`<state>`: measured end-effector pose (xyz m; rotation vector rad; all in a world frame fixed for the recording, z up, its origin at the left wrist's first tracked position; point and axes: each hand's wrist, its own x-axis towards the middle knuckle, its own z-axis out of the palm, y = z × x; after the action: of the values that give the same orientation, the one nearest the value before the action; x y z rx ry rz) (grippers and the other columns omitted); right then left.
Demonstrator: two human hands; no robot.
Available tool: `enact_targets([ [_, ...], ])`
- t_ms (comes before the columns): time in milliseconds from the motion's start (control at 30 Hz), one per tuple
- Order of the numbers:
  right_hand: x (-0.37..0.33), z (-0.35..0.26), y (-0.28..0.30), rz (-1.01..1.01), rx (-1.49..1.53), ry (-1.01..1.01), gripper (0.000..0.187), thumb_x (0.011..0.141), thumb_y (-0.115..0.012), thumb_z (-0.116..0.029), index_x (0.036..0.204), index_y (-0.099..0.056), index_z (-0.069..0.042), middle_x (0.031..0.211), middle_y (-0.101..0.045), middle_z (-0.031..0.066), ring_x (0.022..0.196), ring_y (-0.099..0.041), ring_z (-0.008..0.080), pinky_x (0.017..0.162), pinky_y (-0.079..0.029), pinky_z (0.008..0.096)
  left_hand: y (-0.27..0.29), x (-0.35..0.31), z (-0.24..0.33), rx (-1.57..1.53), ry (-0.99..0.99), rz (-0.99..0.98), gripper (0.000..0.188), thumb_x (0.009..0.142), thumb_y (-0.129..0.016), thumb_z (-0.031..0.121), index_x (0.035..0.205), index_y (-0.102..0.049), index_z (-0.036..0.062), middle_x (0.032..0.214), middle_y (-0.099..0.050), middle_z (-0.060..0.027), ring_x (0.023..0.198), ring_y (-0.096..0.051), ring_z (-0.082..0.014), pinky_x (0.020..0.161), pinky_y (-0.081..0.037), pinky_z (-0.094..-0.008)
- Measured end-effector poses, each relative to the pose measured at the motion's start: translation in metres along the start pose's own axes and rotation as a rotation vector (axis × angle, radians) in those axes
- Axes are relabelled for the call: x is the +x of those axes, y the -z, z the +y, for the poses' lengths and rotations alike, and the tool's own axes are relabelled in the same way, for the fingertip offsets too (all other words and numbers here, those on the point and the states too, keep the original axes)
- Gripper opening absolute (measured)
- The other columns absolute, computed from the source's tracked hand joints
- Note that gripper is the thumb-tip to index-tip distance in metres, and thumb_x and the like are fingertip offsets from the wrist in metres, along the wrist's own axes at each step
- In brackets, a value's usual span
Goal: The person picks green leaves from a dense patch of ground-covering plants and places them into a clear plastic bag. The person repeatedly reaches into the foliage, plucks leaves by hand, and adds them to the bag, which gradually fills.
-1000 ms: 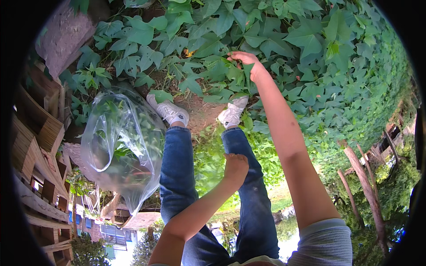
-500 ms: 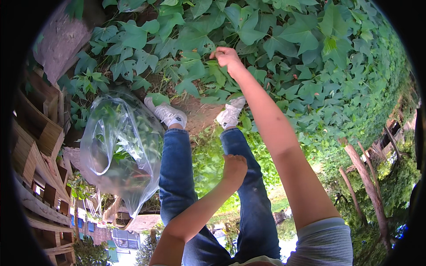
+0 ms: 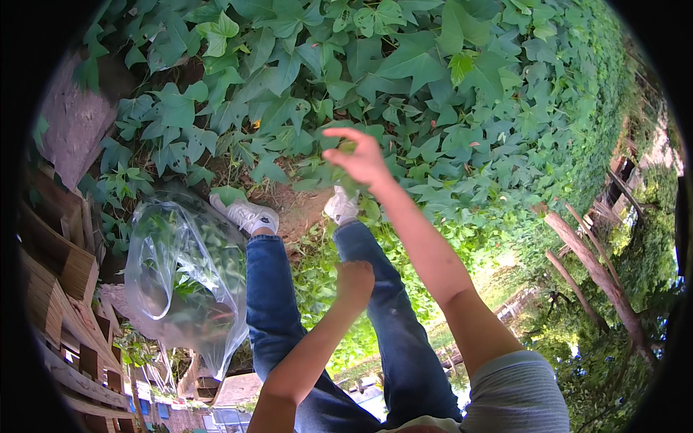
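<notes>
Bare right hand [image 3: 361, 160], thumb and fingers apart, is nearest the broad green lobed leaves [image 3: 411, 63] spreading left to right beyond; bare left hand [image 3: 354, 285] is farther back, grip impossible to tell

leaves [image 3: 411, 61]: green | bag [image 3: 191, 325]: colourless | person's jeans [image 3: 274, 278]: blue | shoes [image 3: 247, 216]: white | sleeve [image 3: 516, 393]: grey, striped | soil [image 3: 298, 211]: reddish-brown

Looks bright with outdoor daylight. Falls evenly over the lobed vine leaves [image 3: 411, 65], then flares to vivid yellow-green in the low foliage [image 3: 319, 278]. Throws white glare across the clear plastic bag [image 3: 189, 278]. Washes out to white near the lower edge. Blurs the right hand [image 3: 361, 160] slightly. Bends the wooden slats [image 3: 76, 278] toward a black rim.
</notes>
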<state>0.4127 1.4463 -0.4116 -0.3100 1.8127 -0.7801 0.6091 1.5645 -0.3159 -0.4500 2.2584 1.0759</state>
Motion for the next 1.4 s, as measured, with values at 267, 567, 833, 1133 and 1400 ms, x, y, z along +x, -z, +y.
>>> enact_targets([
  [267, 0.072, -0.016, 0.202, 0.527, 0.579, 0.078, 0.025, 0.090, -0.054, -0.010, 0.112, -0.057, 0.001, 0.085, -0.063, 0.0096, 0.050, -0.049, 0.0140, 0.045, -0.042, 0.0281, 0.011, 0.001, -0.001, 0.019, -0.034, -0.038, 0.019, 0.072, -0.061, 0.009, 0.090, -0.057, 0.0056, 0.078, -0.060, -0.0075, 0.074, -0.062, -0.0243, 0.071, -0.047, -0.0431],
  [567, 0.155, -0.084, 0.184, 0.108, 1.041, 0.010, 0.041, 0.096, -0.039, -0.036, 0.109, -0.058, -0.002, 0.104, -0.063, 0.0154, 0.088, -0.064, 0.0281, 0.081, -0.054, 0.0427, 0.011, 0.008, -0.001, 0.047, -0.046, -0.142, 0.020, 0.072, -0.060, 0.008, 0.092, -0.058, 0.0038, 0.079, -0.061, -0.0088, 0.075, -0.062, -0.0249, 0.074, -0.048, -0.0443],
  [833, 0.118, -0.040, 0.126, 0.164, 1.245, -0.062, 0.028, 0.093, -0.047, -0.027, 0.106, -0.059, -0.005, 0.100, -0.063, 0.0106, 0.087, -0.063, 0.0256, 0.078, -0.053, 0.0449, 0.012, 0.009, 0.003, 0.055, -0.042, -0.154, 0.019, 0.073, -0.060, 0.008, 0.092, -0.058, 0.0042, 0.079, -0.061, -0.0088, 0.076, -0.063, -0.0255, 0.075, -0.048, -0.0436],
  [1133, 0.114, -0.027, 0.147, 0.227, 1.023, -0.139, 0.032, 0.078, -0.069, -0.030, 0.099, -0.062, -0.007, 0.093, -0.064, 0.0081, 0.079, -0.061, 0.0213, 0.071, -0.050, 0.0371, 0.000, 0.007, 0.002, 0.086, -0.078, -0.117, 0.014, 0.074, -0.058, 0.009, 0.087, -0.058, 0.0057, 0.076, -0.060, -0.0086, 0.073, -0.062, -0.0249, 0.072, -0.047, -0.0424],
  [1400, 0.111, 0.000, 0.160, 0.198, 0.980, -0.210, 0.022, 0.088, -0.060, -0.020, 0.099, -0.065, -0.002, 0.093, -0.065, 0.0106, 0.080, -0.063, 0.0229, 0.070, -0.053, 0.0384, 0.003, 0.008, 0.006, 0.101, -0.076, -0.103, 0.011, 0.073, -0.058, 0.010, 0.084, -0.057, 0.0062, 0.075, -0.060, -0.0080, 0.072, -0.062, -0.0237, 0.071, -0.048, -0.0432],
])
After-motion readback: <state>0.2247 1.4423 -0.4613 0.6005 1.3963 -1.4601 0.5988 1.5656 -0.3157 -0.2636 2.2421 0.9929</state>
